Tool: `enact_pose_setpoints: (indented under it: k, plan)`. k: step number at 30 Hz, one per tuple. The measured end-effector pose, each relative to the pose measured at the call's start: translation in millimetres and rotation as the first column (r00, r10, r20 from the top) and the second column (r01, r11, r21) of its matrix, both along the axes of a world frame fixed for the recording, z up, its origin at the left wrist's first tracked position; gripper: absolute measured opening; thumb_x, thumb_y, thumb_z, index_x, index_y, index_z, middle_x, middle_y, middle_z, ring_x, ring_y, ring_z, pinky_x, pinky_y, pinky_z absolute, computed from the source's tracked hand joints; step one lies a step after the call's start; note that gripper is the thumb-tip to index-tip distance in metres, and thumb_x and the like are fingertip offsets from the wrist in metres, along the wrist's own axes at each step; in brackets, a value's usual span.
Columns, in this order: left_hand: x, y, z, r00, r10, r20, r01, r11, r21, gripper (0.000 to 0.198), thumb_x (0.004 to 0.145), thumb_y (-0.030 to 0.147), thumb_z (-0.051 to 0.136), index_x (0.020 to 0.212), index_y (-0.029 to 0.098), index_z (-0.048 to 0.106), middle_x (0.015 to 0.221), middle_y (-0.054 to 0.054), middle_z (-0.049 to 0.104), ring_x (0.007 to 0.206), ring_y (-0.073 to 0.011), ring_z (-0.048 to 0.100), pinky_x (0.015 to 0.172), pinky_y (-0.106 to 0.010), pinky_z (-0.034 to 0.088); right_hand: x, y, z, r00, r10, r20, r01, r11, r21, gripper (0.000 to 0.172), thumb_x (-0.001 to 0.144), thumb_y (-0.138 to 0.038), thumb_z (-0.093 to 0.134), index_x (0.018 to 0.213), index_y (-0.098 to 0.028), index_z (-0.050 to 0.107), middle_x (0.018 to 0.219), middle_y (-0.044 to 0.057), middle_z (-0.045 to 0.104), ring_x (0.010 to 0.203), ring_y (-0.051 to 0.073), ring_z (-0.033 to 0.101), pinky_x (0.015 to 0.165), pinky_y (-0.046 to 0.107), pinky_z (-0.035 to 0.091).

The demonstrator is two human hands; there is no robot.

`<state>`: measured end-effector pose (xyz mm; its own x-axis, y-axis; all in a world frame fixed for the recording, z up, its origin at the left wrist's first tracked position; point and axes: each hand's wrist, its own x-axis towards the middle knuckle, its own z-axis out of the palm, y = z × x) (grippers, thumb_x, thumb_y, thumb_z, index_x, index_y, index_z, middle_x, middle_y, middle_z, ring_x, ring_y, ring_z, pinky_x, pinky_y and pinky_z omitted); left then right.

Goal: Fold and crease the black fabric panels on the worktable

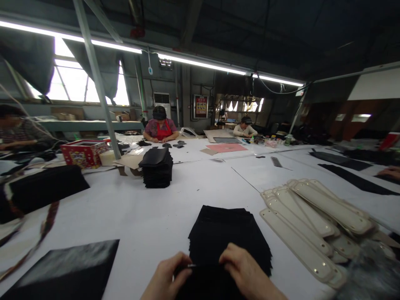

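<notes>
A stack of black fabric pieces (228,233) lies on the white table (140,216) right in front of me. My left hand (167,277) pinches the near left edge of the top black piece, fingers closed, with a thin pale object showing at its fingertips. My right hand (245,271) grips the same piece at its near right edge, fingers curled onto the cloth. Both hands sit at the bottom of the view, close together.
Several cream oblong panels (315,221) fan out to the right. A taller pile of black pieces (156,166) stands farther back, a black sheet (71,271) lies near left, a red box (83,153) at left. Other people sit at the far side and left.
</notes>
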<state>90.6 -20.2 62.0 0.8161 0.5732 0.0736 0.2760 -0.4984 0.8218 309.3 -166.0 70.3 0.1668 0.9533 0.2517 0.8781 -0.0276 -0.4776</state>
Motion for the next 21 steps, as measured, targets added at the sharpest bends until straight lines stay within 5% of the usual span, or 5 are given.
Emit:
enact_pose_setpoints:
  k: [3,6,14,17,21]
  plan:
    - [23,16,7.6,0.979,0.149,0.140,-0.145,0.989,-0.042,0.023,0.087,0.039,0.053,0.101,0.022,0.062,0.091,-0.003,0.069,0.080,-0.0176,0.064,0.075,-0.027,0.050,45,34,31.9,0.959,-0.134,0.251,0.140,0.990,-0.004,0.030,0.087,-0.009,0.043,0.085,-0.028,0.066,0.088,-0.002,0.062,0.083,0.013,0.060,0.075,0.026,0.041]
    - [15,34,-0.8,0.959,0.253,0.130,-0.264,0.961,0.077,0.028,0.086,0.043,0.055,0.102,0.022,0.063,0.098,-0.005,0.068,0.081,-0.0196,0.064,0.075,-0.031,0.051,75,64,14.0,0.894,-0.208,0.397,0.210,0.977,0.040,0.028,0.090,-0.012,0.043,0.091,-0.025,0.068,0.094,0.003,0.064,0.092,0.019,0.059,0.081,0.031,0.040]
    - [-157,84,-50.7,0.748,0.663,0.005,-0.557,0.624,0.549,0.040,0.077,0.055,0.057,0.102,0.025,0.063,0.115,-0.007,0.064,0.110,-0.0304,0.058,0.098,-0.045,0.044,106,71,-68.2,0.858,-0.319,0.404,0.293,0.948,0.126,0.043,0.097,-0.025,0.031,0.135,-0.016,0.050,0.133,0.012,0.055,0.126,0.026,0.046,0.104,0.044,0.034]
    - [-208,85,-58.0,0.660,0.743,-0.114,-0.596,0.609,0.524,0.044,0.076,0.056,0.056,0.105,0.024,0.063,0.115,-0.008,0.063,0.110,-0.0308,0.057,0.095,-0.043,0.045,108,75,-65.0,0.851,-0.385,0.357,0.316,0.918,0.239,0.048,0.098,-0.036,0.026,0.135,-0.016,0.049,0.136,0.012,0.053,0.130,0.027,0.043,0.106,0.048,0.033]
    - [-218,68,-44.4,0.636,0.743,-0.206,-0.597,0.644,0.478,0.029,0.087,0.045,0.050,0.099,0.024,0.065,0.111,-0.005,0.062,0.103,-0.0238,0.059,0.089,-0.035,0.046,78,94,-60.2,0.918,-0.348,0.192,0.251,0.882,0.400,0.054,0.096,-0.053,0.031,0.136,-0.020,0.047,0.134,0.010,0.055,0.129,0.029,0.045,0.107,0.052,0.033]
